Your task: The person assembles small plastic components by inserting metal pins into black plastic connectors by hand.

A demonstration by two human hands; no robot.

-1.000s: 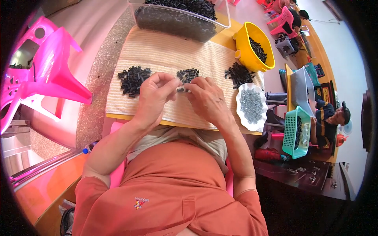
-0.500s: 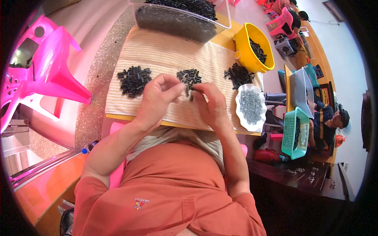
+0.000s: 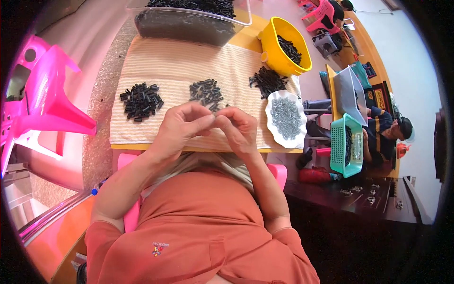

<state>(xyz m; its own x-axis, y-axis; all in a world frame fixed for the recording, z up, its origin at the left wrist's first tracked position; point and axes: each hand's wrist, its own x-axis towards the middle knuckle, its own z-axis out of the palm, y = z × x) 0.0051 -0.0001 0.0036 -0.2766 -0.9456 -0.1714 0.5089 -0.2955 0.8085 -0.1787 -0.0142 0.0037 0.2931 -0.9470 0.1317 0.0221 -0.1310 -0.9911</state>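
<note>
My left hand point(image 3: 180, 127) and my right hand point(image 3: 239, 130) meet fingertip to fingertip above the near part of a striped towel point(image 3: 165, 66). Both are closed in a pinch; whatever lies between the fingers is too small or hidden to name. Just beyond them is a loose pile of short dark tube-like pieces point(image 3: 206, 92). To the left lies another heap of short black cylinders point(image 3: 141, 102). Longer thin black pieces point(image 3: 267, 82) are heaped on the right. Beside my right hand, a white wavy-rimmed dish point(image 3: 274, 135) holds many small clear or silvery bits.
A clear plastic bin point(image 3: 184, 26) full of black pieces stands at the far edge, with a yellow tub point(image 3: 269, 42) to its right. Pink chairs point(image 3: 56, 94) stand left. At right, a person point(image 3: 383, 135) sits by a green basket point(image 3: 336, 146).
My right hand has drawn back from the middle pile, and its fingertips now meet my left hand's. The whole view has shifted, so the table appears further left and up.
</note>
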